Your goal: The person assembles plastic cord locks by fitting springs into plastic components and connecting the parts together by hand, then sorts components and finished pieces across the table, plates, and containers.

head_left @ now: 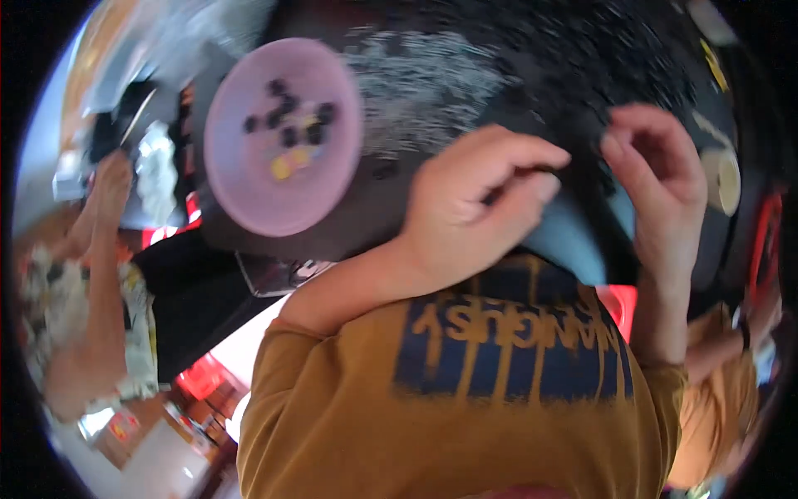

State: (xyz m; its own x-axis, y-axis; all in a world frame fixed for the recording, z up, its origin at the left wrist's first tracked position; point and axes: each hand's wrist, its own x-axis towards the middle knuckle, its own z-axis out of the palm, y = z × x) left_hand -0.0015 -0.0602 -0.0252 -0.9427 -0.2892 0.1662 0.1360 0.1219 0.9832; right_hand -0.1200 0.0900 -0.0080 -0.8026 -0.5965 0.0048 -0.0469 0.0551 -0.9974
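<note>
My left hand (478,208) is over the black table, its thumb and forefinger brought close together. Facing it, my right hand (665,179) has its fingers curled and the thumb and forefinger in a pinch. Anything between the fingertips of either hand is too small and blurred to name. Many small black pieces (598,66) lie spread just beyond the hands. Left of them is a patch of small clear or whitish pieces (424,83). A pink plastic bowl (237,187) sits left of my left hand, with several black clumps (287,108) and yellow bits (283,169) inside.
A pale roll (721,181) stands at the table's right side. At the left, another person's arm (104,200) reaches beside a clear plastic bag (158,170). Someone in a brownish top (719,399) is at the right. A light blue surface (573,241) shows below my hands.
</note>
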